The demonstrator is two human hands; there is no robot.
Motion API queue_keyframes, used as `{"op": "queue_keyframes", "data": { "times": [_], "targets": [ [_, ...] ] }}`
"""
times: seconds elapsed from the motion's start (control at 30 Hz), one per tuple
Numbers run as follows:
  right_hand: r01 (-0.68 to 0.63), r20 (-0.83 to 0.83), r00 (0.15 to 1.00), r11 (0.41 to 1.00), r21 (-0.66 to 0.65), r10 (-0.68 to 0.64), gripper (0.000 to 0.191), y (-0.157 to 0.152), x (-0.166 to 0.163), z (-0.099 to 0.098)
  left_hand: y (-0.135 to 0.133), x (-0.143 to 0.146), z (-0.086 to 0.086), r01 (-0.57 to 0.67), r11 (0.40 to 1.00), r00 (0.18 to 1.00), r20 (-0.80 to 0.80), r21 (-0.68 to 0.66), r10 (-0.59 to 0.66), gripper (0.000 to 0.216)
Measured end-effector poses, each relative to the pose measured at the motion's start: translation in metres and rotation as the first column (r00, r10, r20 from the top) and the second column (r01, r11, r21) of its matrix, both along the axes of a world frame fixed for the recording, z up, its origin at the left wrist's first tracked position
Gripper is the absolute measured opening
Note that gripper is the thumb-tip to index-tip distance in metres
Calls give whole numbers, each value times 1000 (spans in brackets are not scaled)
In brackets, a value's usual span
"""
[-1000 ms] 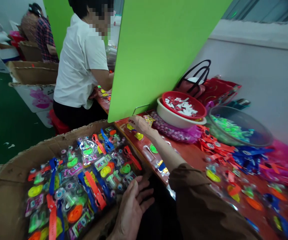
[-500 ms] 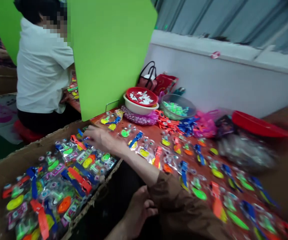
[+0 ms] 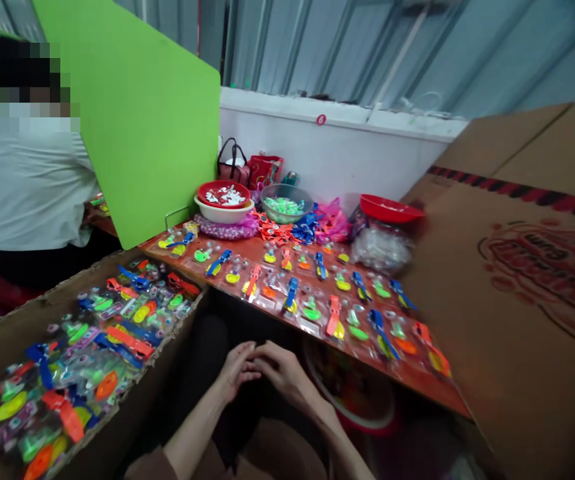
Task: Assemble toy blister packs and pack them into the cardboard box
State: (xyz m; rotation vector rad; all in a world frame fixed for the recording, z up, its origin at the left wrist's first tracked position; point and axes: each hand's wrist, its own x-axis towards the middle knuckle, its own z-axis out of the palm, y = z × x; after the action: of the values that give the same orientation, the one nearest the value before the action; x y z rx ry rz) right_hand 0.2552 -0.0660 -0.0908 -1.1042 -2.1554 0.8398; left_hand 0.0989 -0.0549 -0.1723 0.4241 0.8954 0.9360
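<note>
My left hand (image 3: pixel 234 370) and my right hand (image 3: pixel 283 373) meet over my lap, below the table's front edge. Their fingers are curled and the fingertips press together; I cannot see what, if anything, lies between them. Above the hands, rows of bagged toy packs (image 3: pixel 317 293) with blue, orange and green parts lie on the orange table (image 3: pixel 417 388). To my left an open cardboard box (image 3: pixel 12 327) is full of the same packs (image 3: pixel 92 333).
A green divider (image 3: pixel 142 133) stands at the table's left end, with a person in a white shirt (image 3: pixel 32 187) behind it. At the back are a red bowl on a white basin (image 3: pixel 223 197), a clear bowl (image 3: pixel 286 202) and a red basin (image 3: pixel 390 208). A big cardboard box (image 3: pixel 517 300) fills the right.
My right hand has pulled back from the packs at the box's edge to my lap, where it now meets my left hand. The view has swung right and up.
</note>
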Motion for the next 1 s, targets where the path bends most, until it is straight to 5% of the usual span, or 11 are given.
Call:
{"op": "queue_keyframes", "data": {
  "times": [0.07, 0.17, 0.23, 0.33, 0.5, 1.0],
  "targets": [
    [294, 54, 953, 954, 57, -298, 29, -23, 62, -40, -1, -3, -2, 1, 1000, 997, -75, 4, -1, 44],
    [633, 155, 726, 739, 231, -670, 45, -62, 137, -110, -4, -6, -5, 24, 1000, 988, -156, 18, -21, 42],
    [694, 250, 601, 651, 307, -759, 51, -82, 165, -150, -8, -6, -5, 46, 999, 980, -194, 25, -41, 42],
    [677, 331, 560, 649, 347, -760, 45, -94, 178, -185, -14, -3, -2, 76, 996, 969, -239, 37, -65, 43],
    [732, 274, 531, 597, 328, -802, 36, -80, 171, -193, -24, 6, 4, 114, 991, 953, -290, 68, -90, 41],
    [765, 181, 597, 623, 163, -781, 46, -75, 181, -185, -14, -1, -4, 160, 986, 922, -362, 37, -136, 43]
  ]
}}
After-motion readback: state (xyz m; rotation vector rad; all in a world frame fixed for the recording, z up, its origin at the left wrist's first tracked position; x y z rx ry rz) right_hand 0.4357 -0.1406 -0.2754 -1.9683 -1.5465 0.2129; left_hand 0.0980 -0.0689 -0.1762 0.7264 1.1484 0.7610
